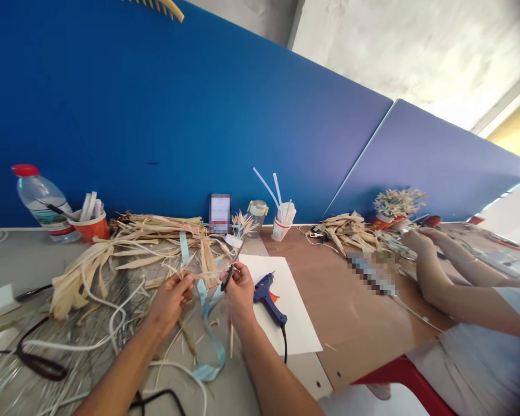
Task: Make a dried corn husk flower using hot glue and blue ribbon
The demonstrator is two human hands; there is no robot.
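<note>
Strip (208, 274): between left hand (171, 297) and right hand (240, 289)
Glue gun (266, 296): on paper (297, 326), 3 o'clock
Husks (147, 240): 11 o'clock, behind strip
Bottle (41, 199): 10 o'clock, left of cup (92, 226)

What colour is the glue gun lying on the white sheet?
Blue; the glue gun shows best in the head view.

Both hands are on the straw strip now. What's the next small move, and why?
Probably pull the straw strip taut with the left hand and bring the black tool in the right hand onto it: the strip spans both hands, and the tool sits at its right end.
</note>
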